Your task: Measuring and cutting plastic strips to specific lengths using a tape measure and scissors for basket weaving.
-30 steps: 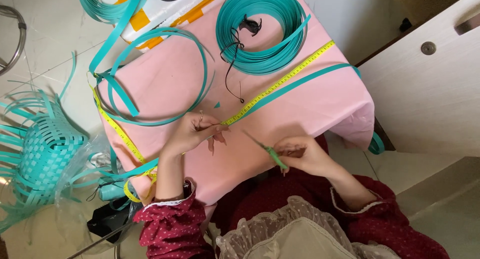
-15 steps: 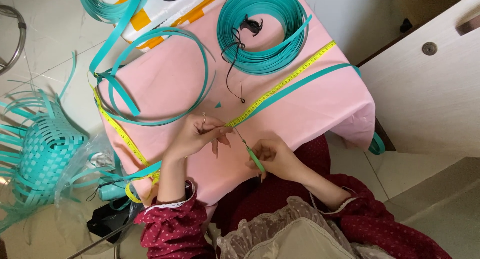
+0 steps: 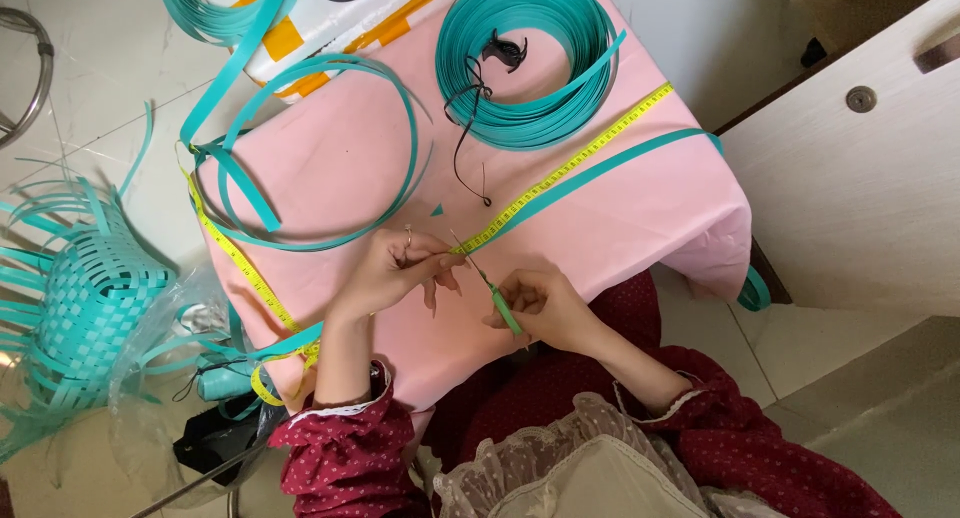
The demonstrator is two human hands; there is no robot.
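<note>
Green-handled tool (image 3: 498, 296) gripped in right hand (image 3: 540, 306), tip at yellow tape measure (image 3: 570, 166); left hand (image 3: 390, 270) pinches there, probably teal strip (image 3: 610, 163). Teal coil (image 3: 528, 58) at 12 o'clock.

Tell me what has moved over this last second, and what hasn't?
The right hand, gripping a green-handled tool, has slid left across the pink tabletop toward the left hand, bringing the tool's tip up to the yellow tape measure and teal strip. The left hand stayed pressed on the tape. The teal coil, loose loops and woven basket have not shifted.
</note>
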